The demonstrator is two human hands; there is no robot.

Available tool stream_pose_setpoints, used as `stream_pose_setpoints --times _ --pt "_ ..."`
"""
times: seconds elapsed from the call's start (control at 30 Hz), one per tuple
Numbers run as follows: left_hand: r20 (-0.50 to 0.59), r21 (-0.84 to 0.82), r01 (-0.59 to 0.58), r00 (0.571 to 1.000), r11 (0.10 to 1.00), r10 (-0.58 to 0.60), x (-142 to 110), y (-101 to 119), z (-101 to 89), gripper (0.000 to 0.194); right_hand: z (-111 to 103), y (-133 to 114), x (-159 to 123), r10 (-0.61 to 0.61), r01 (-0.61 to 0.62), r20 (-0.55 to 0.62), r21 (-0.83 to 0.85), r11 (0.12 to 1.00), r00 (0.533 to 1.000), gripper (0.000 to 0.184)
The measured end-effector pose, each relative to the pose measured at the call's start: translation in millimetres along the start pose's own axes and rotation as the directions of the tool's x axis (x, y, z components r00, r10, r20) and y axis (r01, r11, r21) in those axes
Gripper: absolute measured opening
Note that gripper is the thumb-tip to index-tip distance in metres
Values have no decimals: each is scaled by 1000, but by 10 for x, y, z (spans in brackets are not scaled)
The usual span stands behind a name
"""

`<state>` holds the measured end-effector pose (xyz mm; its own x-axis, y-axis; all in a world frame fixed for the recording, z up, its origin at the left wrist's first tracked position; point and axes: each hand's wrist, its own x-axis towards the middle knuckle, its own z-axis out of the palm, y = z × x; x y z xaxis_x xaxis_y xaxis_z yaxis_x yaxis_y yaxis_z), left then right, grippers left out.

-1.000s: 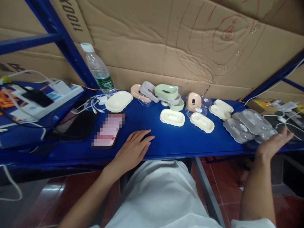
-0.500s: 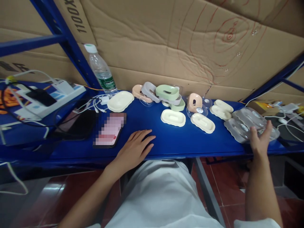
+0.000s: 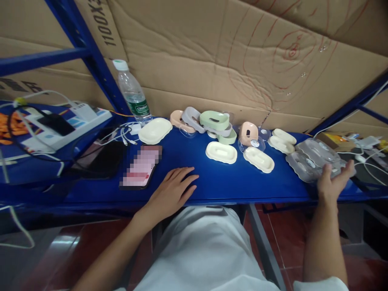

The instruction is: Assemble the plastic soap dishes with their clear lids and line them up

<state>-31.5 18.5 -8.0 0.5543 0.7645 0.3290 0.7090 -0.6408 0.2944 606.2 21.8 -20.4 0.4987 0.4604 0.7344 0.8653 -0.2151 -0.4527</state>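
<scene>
We find the left hand (image 3: 172, 190) palm down on the blue tabletop (image 3: 224, 182), fingers loosely spread, holding nothing, near the smartphone (image 3: 142, 165). We note the right hand (image 3: 332, 184) with thumb and fingers apart at the near edge of the clear plastic shells (image 3: 319, 152), stacked at the table's right; we cannot tell whether it touches them. We record cream oval trays (image 3: 221, 152) lying between the hands, farther back.

Wears a plain, pale grey-blue shirt (image 3: 206, 254), loosely creased down the front, its short right sleeve (image 3: 321, 285) ending above a bare forearm (image 3: 324, 242).
</scene>
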Motion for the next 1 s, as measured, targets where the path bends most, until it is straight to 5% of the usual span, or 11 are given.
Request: stream_pose_setpoints --times 0.13,0.2,0.23,0.3,0.37,0.53,0.63,0.83,0.9,1.0 --pt "11 0 6 1000 1000 -6 2 -1 5 37 15 -851 -313 -114 126 -105 122 984 988 60" --pt "15 -4 11 1000 1000 -11 0 2 1 37 87 -1482 -501 -342 306 116 249 919 932 43" --pt "15 -7 13 1000 1000 -13 -2 5 -3 37 142 -1801 -595 -499 405 258 342 848 827 39" --pt "3 -14 21 1000 1000 -21 -6 14 -11 40 278 -2377 -773 -730 540 412 493 682 545 37" --pt "-14 -20 41 999 999 -41 -8 27 -19 44 414 -2814 -921 -810 600 473 553 578 346 45" --pt "-47 -31 59 997 998 -60 -1 40 -16 56 538 -3355 -1034 -887 632 446 655 413 118 36" --pt "-45 -9 40 998 999 -41 3 30 -10 51 522 -3496 -919 -914 640 382 670 378 140 36" --pt "-48 -17 22 999 1000 -22 6 22 -18 37 819 -3613 -569 -823 693 337 445 567 457 44" --pt "-51 -16 11 999 1000 -11 2 30 -13 37 1019 -3662 -467 -809 688 317 424 588 495 50" --pt "-124 -3 57 991 998 -57 -3 48 9 28 1319 -3768 -329 -801 659 366 456 598 474 51"
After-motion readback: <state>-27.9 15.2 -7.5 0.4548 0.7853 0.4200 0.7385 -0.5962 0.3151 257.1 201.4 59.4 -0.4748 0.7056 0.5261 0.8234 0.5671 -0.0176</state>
